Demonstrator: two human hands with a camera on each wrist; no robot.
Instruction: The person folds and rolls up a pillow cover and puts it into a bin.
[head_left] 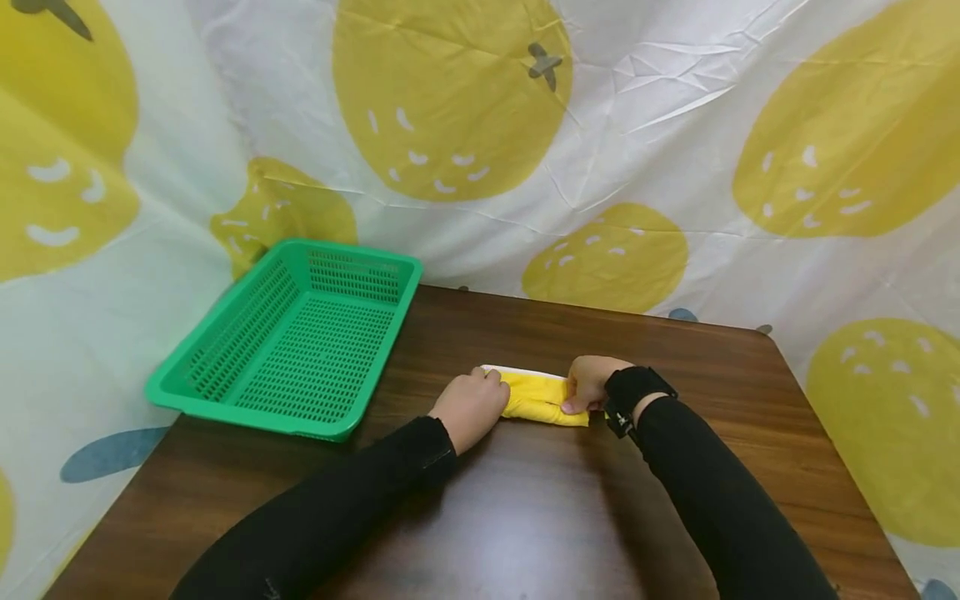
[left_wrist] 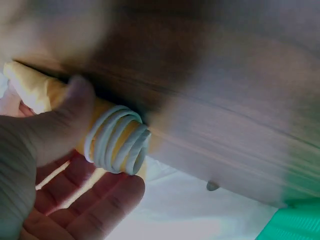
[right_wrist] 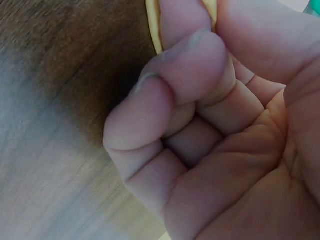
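A folded yellow cloth (head_left: 534, 397) with a white edge lies on the brown table between the two hands. My left hand (head_left: 471, 405) grips its left end. In the left wrist view, the thumb lies over the yellow fabric and the fingers curl beneath it, while several layers of white trim (left_wrist: 120, 142) show at the end. With thumb and fingers, my right hand (head_left: 592, 382) pinches the cloth's right end. The right wrist view shows the curled fingers (right_wrist: 135, 117) and a thin strip of yellow fabric (right_wrist: 154, 25); the rest is hidden there.
To the left, a green plastic basket (head_left: 315, 358) with slotted sides stands on the table (head_left: 712, 375). A white curtain (head_left: 637, 83) printed with yellow fruit hangs behind the table and along its sides. A black strap with a device (head_left: 630, 396) circles the right wrist.
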